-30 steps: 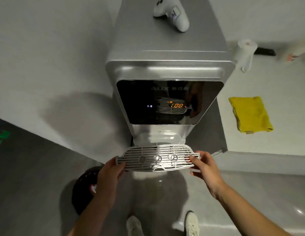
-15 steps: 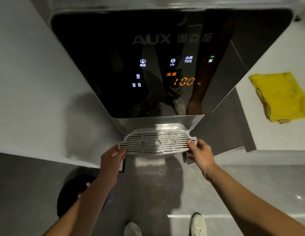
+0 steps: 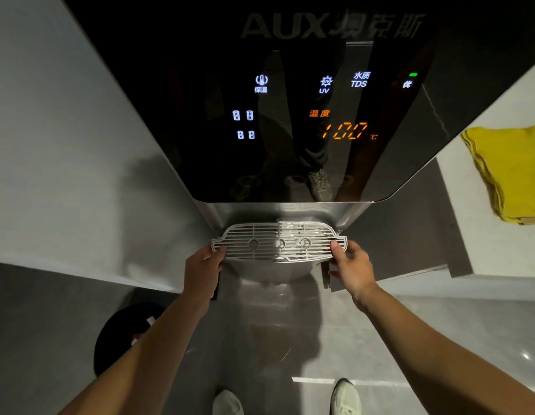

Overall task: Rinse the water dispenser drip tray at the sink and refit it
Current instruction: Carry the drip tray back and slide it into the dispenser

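Note:
The drip tray (image 3: 278, 242), a pale slotted grille with three round holes, lies flat in the recess under the black front panel of the water dispenser (image 3: 290, 130). My left hand (image 3: 202, 269) pinches the tray's left end, thumb on top. My right hand (image 3: 351, 266) pinches its right end the same way. The tray's back edge sits against the silver wall of the recess, and a rounded silver ledge (image 3: 275, 271) shows just under its front edge. The panel glows with an orange 100 °C readout.
A yellow cloth (image 3: 508, 172) lies on the white counter (image 3: 499, 250) to the right of the dispenser. A round black object (image 3: 122, 339) sits on the grey floor at the lower left. My two shoes show at the bottom edge. A grey wall runs along the left.
The view has dropped closer to the dispenser front. Both hands have carried the tray inward, from in front of the recess to lying inside it against the back wall.

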Demonstrator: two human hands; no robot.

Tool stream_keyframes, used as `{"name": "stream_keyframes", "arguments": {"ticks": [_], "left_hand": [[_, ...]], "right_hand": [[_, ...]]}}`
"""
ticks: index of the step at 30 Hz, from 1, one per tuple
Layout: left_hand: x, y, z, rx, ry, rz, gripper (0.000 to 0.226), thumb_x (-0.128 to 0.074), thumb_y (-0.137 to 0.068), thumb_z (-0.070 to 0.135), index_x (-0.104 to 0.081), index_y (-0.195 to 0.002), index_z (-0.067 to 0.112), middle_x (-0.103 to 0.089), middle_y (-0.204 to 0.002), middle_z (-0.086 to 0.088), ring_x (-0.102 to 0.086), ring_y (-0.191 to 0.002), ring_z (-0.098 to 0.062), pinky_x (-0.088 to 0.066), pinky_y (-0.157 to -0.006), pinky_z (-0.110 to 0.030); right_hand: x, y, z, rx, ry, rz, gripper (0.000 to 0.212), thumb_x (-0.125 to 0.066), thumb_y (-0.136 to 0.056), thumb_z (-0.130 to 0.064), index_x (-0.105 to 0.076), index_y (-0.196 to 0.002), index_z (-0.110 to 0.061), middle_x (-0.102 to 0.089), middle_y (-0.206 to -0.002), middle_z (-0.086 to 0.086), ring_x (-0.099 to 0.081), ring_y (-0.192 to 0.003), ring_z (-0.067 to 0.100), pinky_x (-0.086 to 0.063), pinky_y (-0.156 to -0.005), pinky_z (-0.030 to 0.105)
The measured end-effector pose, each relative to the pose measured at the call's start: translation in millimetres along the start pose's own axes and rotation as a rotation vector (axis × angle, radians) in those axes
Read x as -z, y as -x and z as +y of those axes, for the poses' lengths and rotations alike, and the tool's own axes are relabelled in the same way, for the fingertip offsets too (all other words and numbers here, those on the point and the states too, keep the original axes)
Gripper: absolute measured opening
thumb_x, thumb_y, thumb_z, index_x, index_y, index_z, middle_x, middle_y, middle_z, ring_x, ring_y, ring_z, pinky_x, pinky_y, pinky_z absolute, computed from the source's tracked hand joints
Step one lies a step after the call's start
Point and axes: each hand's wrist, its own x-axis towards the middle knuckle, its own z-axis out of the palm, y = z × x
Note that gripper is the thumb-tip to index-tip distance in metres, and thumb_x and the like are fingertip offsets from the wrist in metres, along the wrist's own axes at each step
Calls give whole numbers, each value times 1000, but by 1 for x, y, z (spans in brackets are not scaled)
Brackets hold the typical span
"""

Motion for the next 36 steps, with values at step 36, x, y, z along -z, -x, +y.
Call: {"name": "stream_keyframes", "arguments": {"ticks": [36], "left_hand": [[-15, -19, 6, -39, -148, 62, 34, -53, -103, 22, -67, -96, -8, -63, -96, -36, -56, -80, -32, -45, -74, -43]], "right_hand": [[-10, -16, -15, -22, 153, 71, 35, -51, -106, -40, -62, -132, -18, -72, -122, 10, -66, -114, 33, -53, -103, 55]]}}
